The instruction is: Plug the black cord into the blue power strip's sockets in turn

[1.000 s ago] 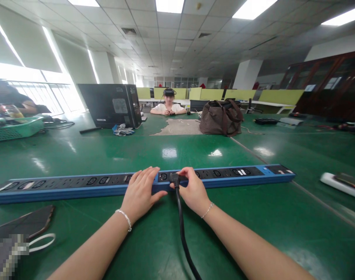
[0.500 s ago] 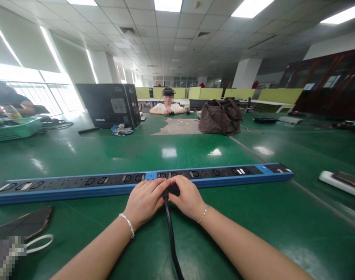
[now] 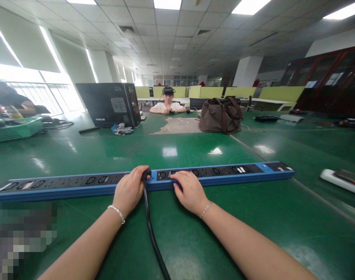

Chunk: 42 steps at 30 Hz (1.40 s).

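Observation:
A long blue power strip (image 3: 232, 179) with black sockets lies across the green table. My left hand (image 3: 128, 189) is wrapped round the black plug (image 3: 147, 172) of a thick black cable (image 3: 151, 229), over the strip just left of its middle blue section. Whether the plug sits in a socket cannot be made out. The cable runs down toward the near edge. My right hand (image 3: 191, 192) rests on the strip right of that blue section, its thumb and fingers apart, with nothing seen between them.
Farther back on the table (image 3: 136, 149) stand a black computer case (image 3: 107, 105), gloves (image 3: 122, 129), a brown bag (image 3: 220, 116) and a green basket (image 3: 17, 130). A white bar-shaped object (image 3: 340, 183) lies at right. One person sits opposite, another at far left.
My left hand has moved left along the strip with the plug and cable. My right hand has come off the plug and its fingers have parted. The hands are now separated.

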Each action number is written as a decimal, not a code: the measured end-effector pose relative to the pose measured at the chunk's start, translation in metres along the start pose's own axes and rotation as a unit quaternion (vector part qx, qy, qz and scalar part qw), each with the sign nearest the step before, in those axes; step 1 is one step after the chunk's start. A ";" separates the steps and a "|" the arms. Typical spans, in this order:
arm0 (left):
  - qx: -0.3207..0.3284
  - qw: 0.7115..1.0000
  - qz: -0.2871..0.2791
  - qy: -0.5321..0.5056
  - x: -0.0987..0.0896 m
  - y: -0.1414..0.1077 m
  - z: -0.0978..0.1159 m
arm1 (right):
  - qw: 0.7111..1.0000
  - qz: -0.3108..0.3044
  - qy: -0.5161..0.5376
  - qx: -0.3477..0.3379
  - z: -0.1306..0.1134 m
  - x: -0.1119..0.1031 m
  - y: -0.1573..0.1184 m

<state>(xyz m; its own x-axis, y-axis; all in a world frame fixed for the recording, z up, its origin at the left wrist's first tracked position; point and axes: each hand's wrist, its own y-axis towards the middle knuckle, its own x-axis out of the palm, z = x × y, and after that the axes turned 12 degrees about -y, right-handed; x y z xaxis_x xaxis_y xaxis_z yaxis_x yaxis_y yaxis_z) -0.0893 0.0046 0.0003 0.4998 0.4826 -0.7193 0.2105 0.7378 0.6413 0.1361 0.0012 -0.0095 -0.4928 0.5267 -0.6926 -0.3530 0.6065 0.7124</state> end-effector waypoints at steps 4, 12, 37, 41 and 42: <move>-0.061 0.998 -0.007 -0.019 0.001 0.001 -0.009 | 0.999 0.006 -0.003 0.044 0.008 0.003 0.000; -0.091 0.989 -0.034 -0.111 0.002 0.002 -0.017 | 0.999 -0.009 -0.004 0.052 0.009 0.005 -0.001; 0.013 0.994 -0.068 -0.087 0.004 0.007 -0.003 | 0.999 -0.022 -0.014 0.048 0.007 0.005 0.000; 0.023 0.994 -0.068 -0.088 0.005 0.006 -0.002 | 0.999 -0.020 -0.010 0.043 0.007 0.004 0.001; 0.022 0.994 -0.066 -0.089 0.005 0.006 -0.001 | 0.999 -0.022 -0.010 0.042 0.007 0.004 0.001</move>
<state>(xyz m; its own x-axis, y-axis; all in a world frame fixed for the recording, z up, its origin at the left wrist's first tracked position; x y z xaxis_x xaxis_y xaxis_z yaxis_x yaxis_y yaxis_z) -0.0870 0.0119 0.0003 0.6055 0.2888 -0.7416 0.3182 0.7662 0.5583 0.1395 0.0081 -0.0128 -0.4620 0.5103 -0.7254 -0.3045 0.6769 0.6701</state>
